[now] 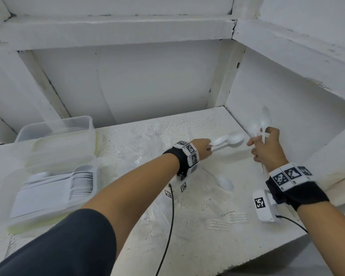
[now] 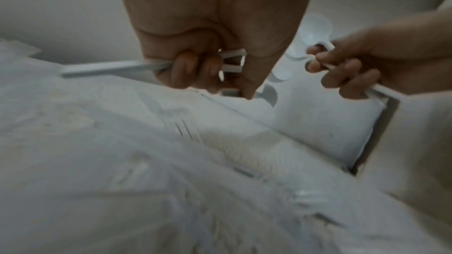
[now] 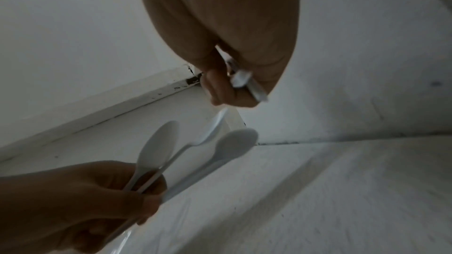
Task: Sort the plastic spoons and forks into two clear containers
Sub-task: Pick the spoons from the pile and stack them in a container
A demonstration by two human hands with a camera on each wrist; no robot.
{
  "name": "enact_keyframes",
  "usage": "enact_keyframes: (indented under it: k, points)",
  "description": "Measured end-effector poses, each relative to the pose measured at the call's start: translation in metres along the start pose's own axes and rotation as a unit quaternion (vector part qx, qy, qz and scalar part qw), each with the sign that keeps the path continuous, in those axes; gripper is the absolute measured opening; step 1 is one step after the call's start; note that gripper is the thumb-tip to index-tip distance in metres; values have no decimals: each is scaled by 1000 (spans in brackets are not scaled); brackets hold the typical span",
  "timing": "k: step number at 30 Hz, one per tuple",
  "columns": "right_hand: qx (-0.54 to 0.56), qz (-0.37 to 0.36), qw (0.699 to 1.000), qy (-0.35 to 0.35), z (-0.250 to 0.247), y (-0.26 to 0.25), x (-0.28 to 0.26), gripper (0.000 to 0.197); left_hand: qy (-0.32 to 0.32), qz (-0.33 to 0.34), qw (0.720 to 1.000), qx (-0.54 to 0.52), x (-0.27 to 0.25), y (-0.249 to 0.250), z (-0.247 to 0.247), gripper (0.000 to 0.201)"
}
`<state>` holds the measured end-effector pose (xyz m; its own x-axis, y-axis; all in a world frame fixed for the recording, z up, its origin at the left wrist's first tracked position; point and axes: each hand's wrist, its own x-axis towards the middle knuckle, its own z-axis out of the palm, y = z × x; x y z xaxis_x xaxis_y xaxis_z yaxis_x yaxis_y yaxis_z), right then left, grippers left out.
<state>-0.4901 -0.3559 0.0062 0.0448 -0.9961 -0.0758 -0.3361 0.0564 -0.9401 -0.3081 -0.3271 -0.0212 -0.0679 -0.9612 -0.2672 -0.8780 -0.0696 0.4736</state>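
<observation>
My left hand point(image 1: 204, 146) grips a bunch of white plastic spoons point(image 1: 230, 140) by the handles, bowls pointing right; the right wrist view shows their bowls point(image 3: 159, 144) fanned out. My right hand point(image 1: 267, 144) holds more white spoons point(image 1: 264, 121) upright, close to the right wall. Both hands hover over the white table, a short gap apart. One loose spoon point(image 1: 225, 183) lies on the table between my forearms. Clear forks point(image 1: 229, 219) lie near the front edge. A clear container point(image 1: 54, 188) at the left holds stacked spoons; a second clear container point(image 1: 56, 132) stands behind it.
White walls point(image 1: 287, 100) close in the table at the back and right. Crumpled clear plastic wrap point(image 1: 147, 136) and more clear forks lie mid-table. A black cable point(image 1: 170, 226) runs down to the front edge. White tracking boxes hang at both wrists.
</observation>
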Motion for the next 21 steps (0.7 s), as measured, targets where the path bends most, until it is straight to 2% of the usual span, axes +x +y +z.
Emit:
enact_keyframes:
  k: [3,5,6,8,9,11,12,15,19,21]
  points:
    - [-29,4,999,13,4,-6,-4,21,28,-35,994,-104,-18,-15,-18,26]
    - [-143,14,988,-63,11,0,-11,14,39,-51,987,-145,-34,-28,-27,23]
    - [-216,27,969,-121,16,7,-15,16,49,-56,986,-151,-41,-34,-30,19]
    - [-349,47,911,-212,25,24,-21,19,66,-62,984,-156,-55,-46,-36,18]
    - [-411,42,879,-238,30,33,-23,21,72,-69,981,-165,-61,-51,-37,22]
    - [-509,22,820,-260,36,44,-26,38,79,-85,975,-188,-73,-59,-38,25]
    - [-533,16,807,-255,37,46,-29,46,81,-91,973,-197,-79,-62,-38,26]
    - [-547,-1,804,-232,41,49,-38,46,79,-99,965,-228,-93,-68,-36,17]
    - [-512,20,829,-223,39,47,-40,46,84,-106,951,-277,-107,-69,-34,10]
    - [-472,8,855,-216,34,40,-38,29,93,-112,943,-300,-112,-70,-33,10]
